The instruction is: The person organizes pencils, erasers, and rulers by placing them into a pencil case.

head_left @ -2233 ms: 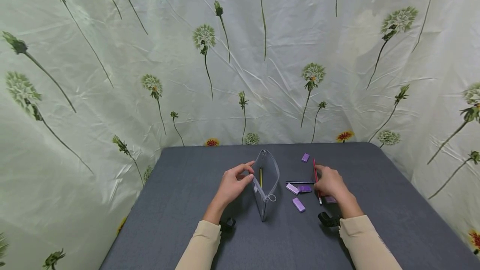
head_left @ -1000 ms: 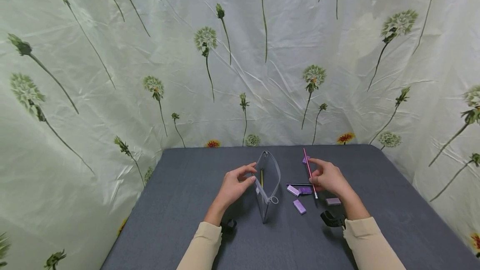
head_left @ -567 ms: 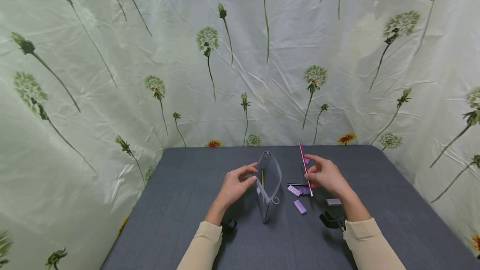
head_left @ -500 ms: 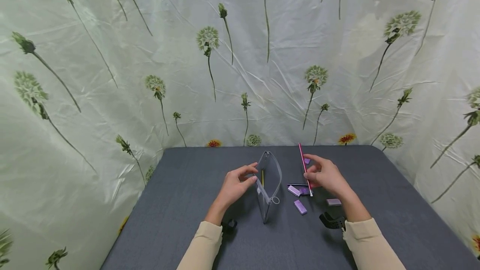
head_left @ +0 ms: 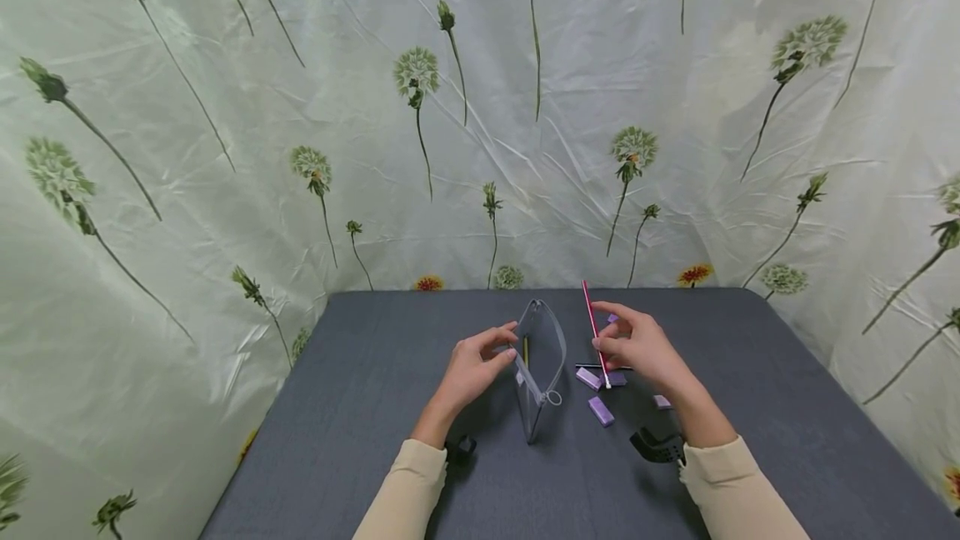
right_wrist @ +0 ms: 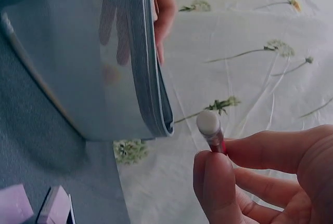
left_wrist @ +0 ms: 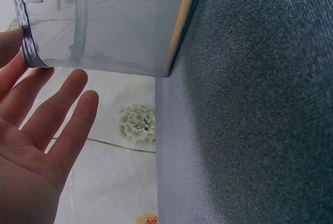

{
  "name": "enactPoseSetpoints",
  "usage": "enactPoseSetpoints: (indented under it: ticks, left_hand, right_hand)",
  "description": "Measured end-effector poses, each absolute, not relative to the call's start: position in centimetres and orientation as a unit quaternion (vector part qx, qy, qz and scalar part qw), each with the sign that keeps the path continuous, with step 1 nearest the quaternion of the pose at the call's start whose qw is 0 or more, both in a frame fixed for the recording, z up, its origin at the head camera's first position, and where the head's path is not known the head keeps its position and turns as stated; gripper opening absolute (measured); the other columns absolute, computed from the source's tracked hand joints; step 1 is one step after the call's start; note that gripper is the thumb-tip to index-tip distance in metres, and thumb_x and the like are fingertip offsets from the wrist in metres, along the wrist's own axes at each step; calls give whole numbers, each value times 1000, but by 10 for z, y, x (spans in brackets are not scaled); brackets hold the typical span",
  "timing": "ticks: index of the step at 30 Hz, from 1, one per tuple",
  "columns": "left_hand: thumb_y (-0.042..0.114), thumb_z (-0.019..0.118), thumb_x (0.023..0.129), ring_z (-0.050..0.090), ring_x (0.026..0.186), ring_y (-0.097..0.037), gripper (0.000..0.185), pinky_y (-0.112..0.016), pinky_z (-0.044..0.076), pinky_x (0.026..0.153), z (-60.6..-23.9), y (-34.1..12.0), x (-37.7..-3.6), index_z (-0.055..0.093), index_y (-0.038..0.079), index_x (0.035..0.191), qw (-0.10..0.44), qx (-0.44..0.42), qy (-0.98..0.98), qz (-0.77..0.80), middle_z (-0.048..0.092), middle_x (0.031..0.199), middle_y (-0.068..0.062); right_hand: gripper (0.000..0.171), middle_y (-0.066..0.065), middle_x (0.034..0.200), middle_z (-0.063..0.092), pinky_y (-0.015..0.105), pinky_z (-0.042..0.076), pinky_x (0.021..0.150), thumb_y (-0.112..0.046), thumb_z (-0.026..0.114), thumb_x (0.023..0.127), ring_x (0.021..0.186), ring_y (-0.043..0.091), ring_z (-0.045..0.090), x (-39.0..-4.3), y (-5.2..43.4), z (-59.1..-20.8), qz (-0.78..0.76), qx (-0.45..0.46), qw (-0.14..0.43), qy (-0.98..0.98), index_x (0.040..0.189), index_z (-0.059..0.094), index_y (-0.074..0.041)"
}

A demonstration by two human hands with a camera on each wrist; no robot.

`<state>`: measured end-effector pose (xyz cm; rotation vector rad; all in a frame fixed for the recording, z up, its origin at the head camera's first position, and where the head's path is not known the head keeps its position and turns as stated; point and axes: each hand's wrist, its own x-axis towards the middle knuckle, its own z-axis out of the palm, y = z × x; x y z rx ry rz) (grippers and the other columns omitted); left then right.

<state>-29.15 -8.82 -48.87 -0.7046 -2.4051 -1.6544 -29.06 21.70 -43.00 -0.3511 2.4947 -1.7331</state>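
Note:
A grey mesh zip pouch (head_left: pixel 528 412) stands upright on the table with its mouth open. My left hand (head_left: pixel 468 372) pinches its left rim between thumb and index finger; in the left wrist view the other fingers spread loosely. Inside the pouch lies a yellow pencil (head_left: pixel 526 350). To the right, my right hand (head_left: pixel 643 350) pinches a red pencil (head_left: pixel 590 308), held tilted above the table. Its white eraser end (right_wrist: pixel 209 123) faces the camera in the right wrist view, close beside the pouch rim.
Several purple erasers (head_left: pixel 601 412) lie right of the pouch, one partly hidden behind my right hand. A black pencil (head_left: pixel 587 366) lies beside them. The dark grey table (head_left: pixel 375 407) reaches back to a flower-print curtain (head_left: pixel 345 107).
My right hand has lifted the red pencil off the table and carried it left toward the pouch. The left hand keeps its pinch on the rim, nearly still.

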Motion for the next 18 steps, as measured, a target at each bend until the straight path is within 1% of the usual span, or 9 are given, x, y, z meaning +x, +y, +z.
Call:
enactPoseSetpoints:
  ticks: [2,6,9,13,15,18]
  left_hand:
    - [23,69,98,61,121,-13,19,-39,56,92,-489,-88,-292,70,26,117,71,-234,-799,-550,57,144,7]
    - [24,68,99,61,121,-12,19,-42,55,93,-490,-88,-293,70,26,117,72,-234,-800,-548,56,144,10]
    - [24,69,98,61,121,-11,19,-44,55,93,-491,-88,-293,70,26,118,72,-235,-798,-550,56,144,11]
    - [24,68,99,61,120,-12,20,-41,56,92,-491,-87,-292,70,26,119,75,-239,-798,-548,56,144,11]
    - [25,68,99,62,119,-12,20,-38,56,91,-491,-86,-292,70,26,119,76,-237,-799,-547,56,144,11]
    - [25,68,98,62,119,-11,20,-37,56,91,-490,-86,-292,70,26,118,76,-233,-801,-547,56,144,11]
  right_hand:
    - [64,18,94,68,39,61,66,-3,72,91,74,29,69,-290,214,-430,-570,-124,44,811,150,46,-11]
    - [62,17,93,68,40,60,65,-4,72,92,71,29,67,-287,210,-430,-572,-137,50,807,149,47,-10]
    - [61,15,93,68,42,60,67,-7,72,93,72,29,66,-285,206,-429,-571,-139,60,807,149,48,-10]
    - [60,16,95,69,50,59,73,-8,71,93,74,30,67,-283,202,-428,-576,-140,78,802,148,48,-12]
    - [58,18,97,69,52,59,74,-8,71,94,75,31,67,-282,199,-427,-580,-142,87,797,148,49,-13]
    - [56,20,98,69,48,60,72,-9,71,94,76,31,67,-282,195,-427,-585,-145,99,792,147,52,-14]
